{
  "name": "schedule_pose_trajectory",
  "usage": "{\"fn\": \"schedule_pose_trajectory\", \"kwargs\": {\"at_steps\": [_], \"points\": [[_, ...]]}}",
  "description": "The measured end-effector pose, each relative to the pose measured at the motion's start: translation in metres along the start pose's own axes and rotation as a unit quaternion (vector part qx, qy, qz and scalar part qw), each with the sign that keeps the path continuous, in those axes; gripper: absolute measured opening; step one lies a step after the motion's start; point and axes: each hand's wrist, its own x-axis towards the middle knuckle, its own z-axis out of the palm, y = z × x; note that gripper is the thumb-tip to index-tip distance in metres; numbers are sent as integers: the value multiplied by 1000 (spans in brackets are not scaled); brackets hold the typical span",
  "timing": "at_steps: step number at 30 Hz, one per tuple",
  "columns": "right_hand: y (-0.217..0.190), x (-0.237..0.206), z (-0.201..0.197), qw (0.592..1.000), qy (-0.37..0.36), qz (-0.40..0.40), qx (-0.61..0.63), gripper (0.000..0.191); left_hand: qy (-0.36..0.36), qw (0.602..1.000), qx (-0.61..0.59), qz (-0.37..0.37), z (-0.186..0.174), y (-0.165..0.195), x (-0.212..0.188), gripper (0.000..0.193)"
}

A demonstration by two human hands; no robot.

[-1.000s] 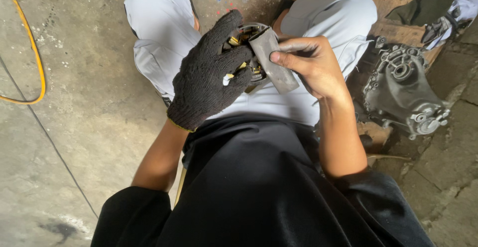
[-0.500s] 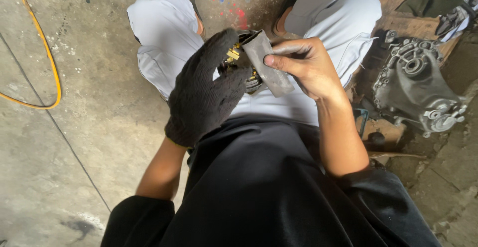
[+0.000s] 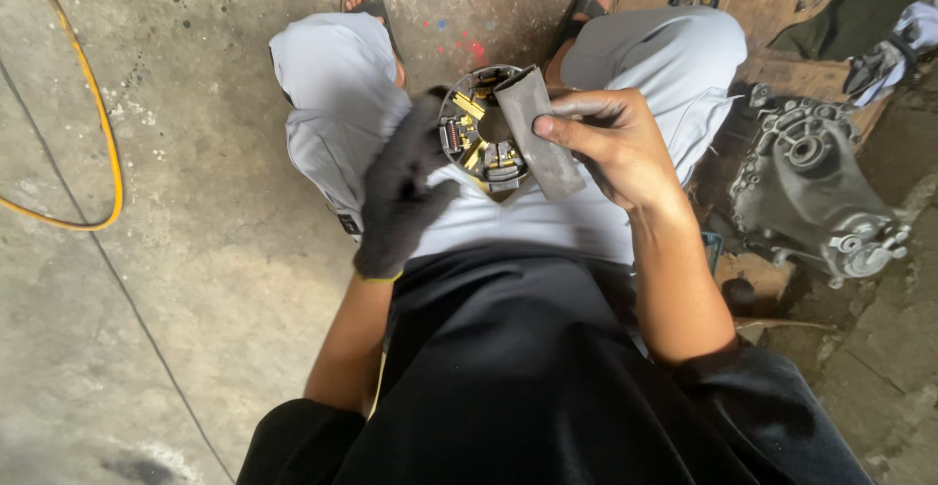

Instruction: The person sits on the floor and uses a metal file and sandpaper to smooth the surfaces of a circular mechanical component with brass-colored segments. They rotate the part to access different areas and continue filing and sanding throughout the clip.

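My left hand (image 3: 399,192), in a dark knit glove, grips the left rim of a round metal brush-holder plate (image 3: 471,133) with brass and copper parts inside, held over my lap. Bare, my right hand (image 3: 611,143) pinches a folded strip of grey sandpaper (image 3: 535,133) that lies across the plate's right side. I am squatting, with pale grey trousers and sandals below the plate.
A grey cast-metal housing (image 3: 816,192) lies on the floor at right, near a wooden board (image 3: 772,6) with small parts and dark cloth. A yellow cable (image 3: 93,104) curves over the concrete floor at left.
My gloved left hand has turned off the face of the plate to its left edge, so the plate's inside now shows. The sandpaper stays against the plate's right side.
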Motion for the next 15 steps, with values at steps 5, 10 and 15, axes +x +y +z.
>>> {"fn": "schedule_pose_trajectory", "kwargs": {"at_steps": [5, 10, 15], "points": [[0, 3, 0, 999, 17, 21, 20, 17, -6, 989, -122, 82, 21, -38, 14, 57], [4, 8, -1, 999, 4, 16, 44, 18, -1, 984, -134, 116, 23, -44, 25, 48], [6, 9, -3, 998, 12, 24, 55, 18, -65, 974, -205, 67, 20, -28, 25, 51]]}}
